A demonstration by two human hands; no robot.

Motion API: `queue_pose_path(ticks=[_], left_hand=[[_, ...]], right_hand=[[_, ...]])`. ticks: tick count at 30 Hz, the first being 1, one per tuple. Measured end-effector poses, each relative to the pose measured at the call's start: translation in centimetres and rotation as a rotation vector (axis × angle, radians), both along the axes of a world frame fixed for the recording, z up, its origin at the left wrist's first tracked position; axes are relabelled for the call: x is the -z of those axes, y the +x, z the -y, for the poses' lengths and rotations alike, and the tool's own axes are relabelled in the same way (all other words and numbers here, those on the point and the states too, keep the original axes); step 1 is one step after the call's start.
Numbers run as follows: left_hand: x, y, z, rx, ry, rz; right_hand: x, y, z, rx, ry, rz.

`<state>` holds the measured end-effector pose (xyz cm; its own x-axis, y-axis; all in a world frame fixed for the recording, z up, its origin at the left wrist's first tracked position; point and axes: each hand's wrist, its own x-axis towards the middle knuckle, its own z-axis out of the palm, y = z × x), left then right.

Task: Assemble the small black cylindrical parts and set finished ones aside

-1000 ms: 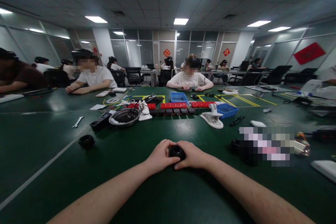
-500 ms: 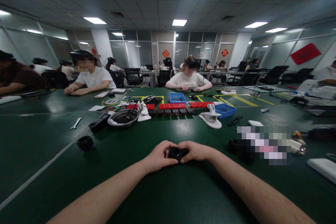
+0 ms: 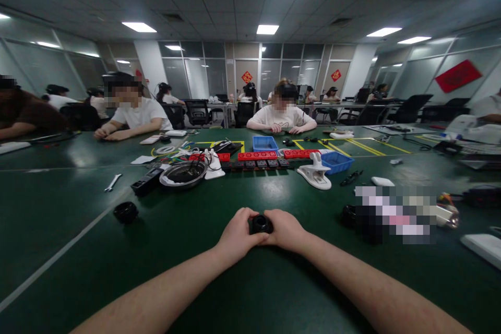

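Observation:
A small black round part (image 3: 261, 224) with a hole in its top is held between both hands over the green table (image 3: 188, 292). My left hand (image 3: 239, 234) wraps round its left side, thumb at the front. From the right, my right hand (image 3: 285, 230) closes on the same part, its fingers hidden behind the palm. The fingertips of the two hands nearly meet. Farther left lies another black round part (image 3: 126, 212), touched by neither hand.
A wrench (image 3: 113, 182), a metal bowl (image 3: 183, 173), a white clamp base (image 3: 316, 172), red strips (image 3: 257, 156) and blue baskets (image 3: 337, 162) lie beyond the hands. A black object (image 3: 349, 215) is at right. People sit across the table.
My right hand has turned and closed in around the black part, covering the dark piece that showed at its right. The part's hole now faces more upward.

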<state>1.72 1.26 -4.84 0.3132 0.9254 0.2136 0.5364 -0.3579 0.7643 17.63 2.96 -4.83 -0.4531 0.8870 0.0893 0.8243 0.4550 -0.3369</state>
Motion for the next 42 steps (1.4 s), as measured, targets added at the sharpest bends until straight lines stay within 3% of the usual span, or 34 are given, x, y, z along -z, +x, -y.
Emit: queue_pose_path(ticks=[4,8,11,28,31,37,40,42], left_hand=[[0.0,-0.4,-0.7,0.098,-0.04,0.007],[-0.2,-1.0,-1.4,0.276,-0.1,0.049],[-0.4,-1.2,-1.4,0.321,-0.113,0.059],[-0.6,-0.8,-0.7,0.255,-0.109,0.035],[-0.3,-0.3,-0.4,0.197,-0.134,0.053],[0.2,0.2,0.0,-0.013,-0.027,0.044],[0.2,0.0,-0.3,-0.023,-0.011,0.04],[0.2,-0.2,-0.7,0.034,-0.03,0.044]], right_hand=[[-0.4,0.1,0.0,-0.094,0.031,-0.027],[-1.5,1.2,-0.7,-0.297,-0.207,-0.203],[-1.9,1.9,-1.1,-0.386,-0.381,-0.299],[-1.2,2.1,-1.6,-0.328,-0.488,-0.342],[-1.0,1.7,-1.3,-0.254,-0.378,-0.27],[0.0,0.1,0.0,-0.017,0.051,0.018],[0.2,-0.4,0.5,0.037,0.155,0.088],[0.0,-0.4,0.5,0.001,0.14,0.061]])
